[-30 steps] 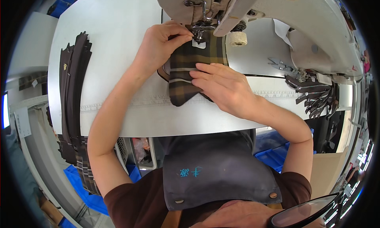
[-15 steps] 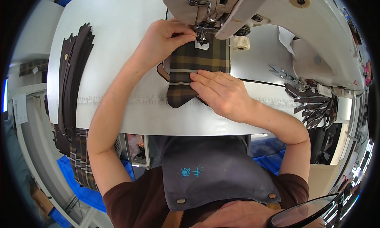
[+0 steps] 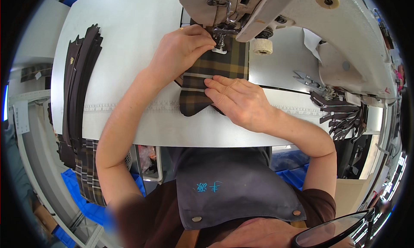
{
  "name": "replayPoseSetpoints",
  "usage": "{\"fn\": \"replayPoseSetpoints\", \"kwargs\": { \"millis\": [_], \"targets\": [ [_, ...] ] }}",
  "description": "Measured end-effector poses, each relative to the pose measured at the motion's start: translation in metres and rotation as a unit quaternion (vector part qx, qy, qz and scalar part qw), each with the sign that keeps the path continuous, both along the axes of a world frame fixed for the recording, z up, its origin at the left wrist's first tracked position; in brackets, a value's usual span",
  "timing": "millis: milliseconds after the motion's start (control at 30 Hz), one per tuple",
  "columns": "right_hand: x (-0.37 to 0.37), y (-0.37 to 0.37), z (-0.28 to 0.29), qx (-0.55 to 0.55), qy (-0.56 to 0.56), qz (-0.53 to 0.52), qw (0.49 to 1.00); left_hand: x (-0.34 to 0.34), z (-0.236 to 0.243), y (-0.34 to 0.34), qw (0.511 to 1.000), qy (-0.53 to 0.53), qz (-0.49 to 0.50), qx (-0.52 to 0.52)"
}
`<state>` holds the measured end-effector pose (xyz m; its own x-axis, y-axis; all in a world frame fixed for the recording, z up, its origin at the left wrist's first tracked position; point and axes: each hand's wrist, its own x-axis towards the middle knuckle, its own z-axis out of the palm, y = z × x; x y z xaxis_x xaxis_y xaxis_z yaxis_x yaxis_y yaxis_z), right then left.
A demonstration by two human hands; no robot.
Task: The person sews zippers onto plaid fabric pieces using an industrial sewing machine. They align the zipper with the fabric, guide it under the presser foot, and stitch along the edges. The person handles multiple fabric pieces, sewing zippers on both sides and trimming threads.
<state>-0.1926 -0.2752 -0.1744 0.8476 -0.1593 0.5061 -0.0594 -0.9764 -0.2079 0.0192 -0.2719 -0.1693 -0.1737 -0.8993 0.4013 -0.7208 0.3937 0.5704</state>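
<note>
A brown and tan plaid fabric piece [image 3: 196, 96] lies under the presser foot [image 3: 221, 39] of a sewing machine [image 3: 202, 4]. Just left of the foot, my left hand [image 3: 183, 49] pinches thumb and forefinger together on the cloth; what sits between the fingertips is hidden. A small white piece [image 3: 219, 51] shows right at the foot. My right hand [image 3: 239, 102] lies flat on the fabric nearer me, fingers stretched out and close together, holding nothing. The fabric's near end has a curved edge and rests on the white table [image 3: 142, 67].
A stack of dark zipper strips [image 3: 82, 80] lies at the left, with plaid cloth [image 3: 90, 174] hanging below it. Thread snips [image 3: 306, 79] and a pile of short dark zippers [image 3: 340, 112] sit at the right. A printed ruler strip [image 3: 108, 107] crosses the table.
The left hand has turned over slightly and shifted along the fabric, its fingers still pinched by the foot. The fabric and right hand have slid a little to the left.
</note>
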Motion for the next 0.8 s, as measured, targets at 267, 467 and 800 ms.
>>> {"fn": "replayPoseSetpoints", "kwargs": {
  "millis": [267,467,800],
  "targets": [
    [-0.002,-0.016,0.001,0.121,-0.096,-0.006,0.988,-0.001,-0.007,0.008,0.973,-0.173,-0.027,-0.152],
    [0.002,-0.054,0.001,0.001,0.03,-0.11,0.993,0.002,-0.011,0.011,0.98,-0.146,-0.022,-0.135],
    [0.01,-0.063,-0.003,-0.01,-0.018,-0.125,0.992,0.004,-0.016,-0.003,0.987,-0.103,-0.001,-0.127]
  ]
}}
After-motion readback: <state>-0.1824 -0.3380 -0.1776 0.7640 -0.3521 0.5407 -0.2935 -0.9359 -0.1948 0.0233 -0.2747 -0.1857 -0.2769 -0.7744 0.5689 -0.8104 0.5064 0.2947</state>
